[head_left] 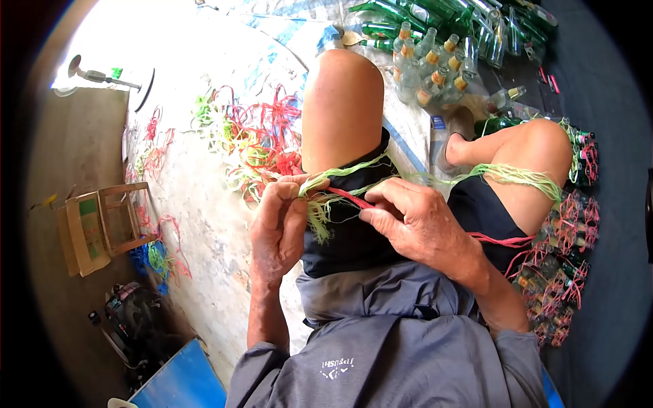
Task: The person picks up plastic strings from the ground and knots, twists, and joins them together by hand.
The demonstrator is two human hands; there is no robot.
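Over my lap, my left hand [277, 221] pinches a bunch of light green plastic string [318, 221], whose frayed end hangs below the fingers. Thumb and forefinger of my right hand [418, 221] are closed on a red string [348, 197], which runs across to the green bunch at my left fingertips. More green string [524, 175] stretches over my right knee. Another length of red string [503, 239] trails from beneath my right wrist toward the bottles at the right. Whether the red and green are knotted together I cannot tell.
Tangled coloured string [262, 146] lies on the floor left of my knee. Clear bottles [428, 64] and green bottles [388, 13] stand or lie ahead. String-wrapped bottles [554, 272] line my right side. A cardboard box [85, 234], a wooden frame [128, 217] and a pedestal fan [109, 80] are at left.
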